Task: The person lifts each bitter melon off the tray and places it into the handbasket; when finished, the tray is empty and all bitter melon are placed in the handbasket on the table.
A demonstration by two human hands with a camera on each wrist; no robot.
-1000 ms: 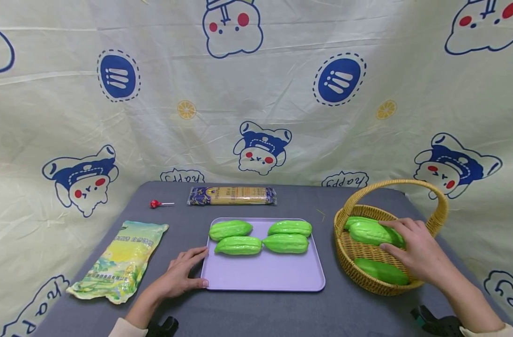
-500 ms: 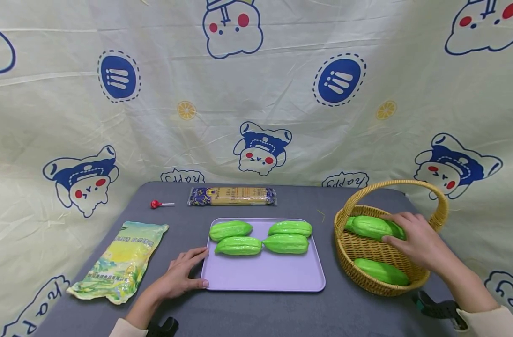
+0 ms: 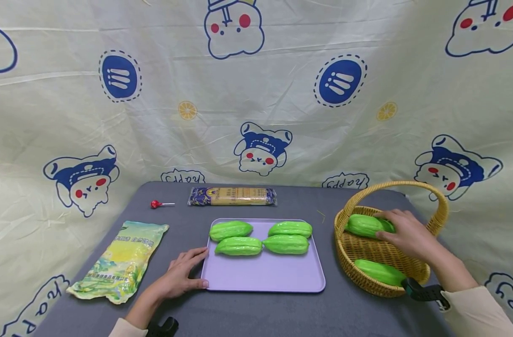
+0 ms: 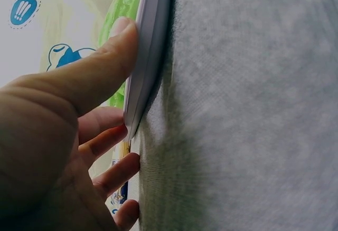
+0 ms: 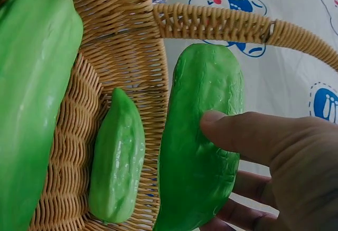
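Note:
My right hand (image 3: 410, 234) grips a green ridged gourd (image 5: 200, 136), thumb across its side, at the far side of the wicker basket (image 3: 345, 262). In the right wrist view a smaller-looking gourd (image 5: 119, 160) lies in the basket beside the held one; the head view hides it behind the held gourd. Another gourd (image 3: 380, 272) rests at the basket's near side. My left hand (image 3: 181, 276) touches the left edge of the lilac tray (image 3: 264, 276), thumb at the near corner and fingers spread along the rim. Two pairs of gourds (image 3: 238, 246) lie on the tray's far half.
The basket's tall handle (image 3: 391, 185) arches over it. A yellow-green plastic bag (image 3: 119, 262) lies left of the tray. Behind the tray is a long packet of noodles (image 3: 233, 196), with a red lollipop (image 3: 156, 204) to its left. A printed cloth (image 3: 155, 117) hangs behind the table.
My right hand has moved slightly left and away from me inside the basket, carrying the gourd with it, which now covers the one behind. The left hand and tray stay put.

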